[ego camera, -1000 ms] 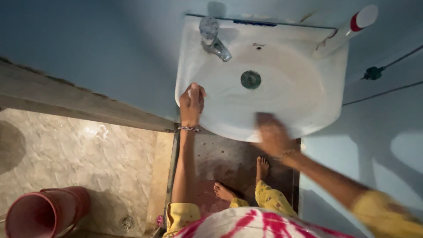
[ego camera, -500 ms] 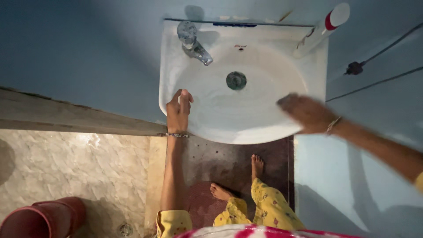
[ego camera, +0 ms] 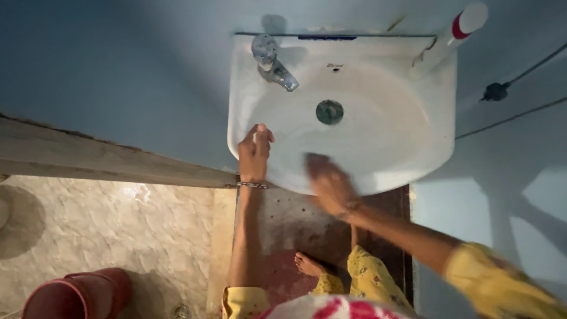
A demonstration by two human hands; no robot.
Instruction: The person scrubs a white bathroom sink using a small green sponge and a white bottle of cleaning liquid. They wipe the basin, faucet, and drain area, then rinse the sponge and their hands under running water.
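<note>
We are gripping the washbasin (ego camera: 378, 153) by its front-left rim with our left hand (ego camera: 254, 155), fingers curled over the edge, thumb up. Our right hand (ego camera: 329, 184) is lying flat and blurred on the front rim just beside it; whether it is holding a cloth or sponge we cannot tell. The bowl is lying ahead and to the right of both hands, its long axis running left to right. The right hand is nearer the bowl's middle and the drain (ego camera: 329, 111). The tap (ego camera: 273, 64) is standing at the back left, a white bottle with a red band (ego camera: 453, 36) at the back right corner. A red bucket (ego camera: 77, 293) is sitting on the marble floor (ego camera: 118, 230) lower left.
</note>
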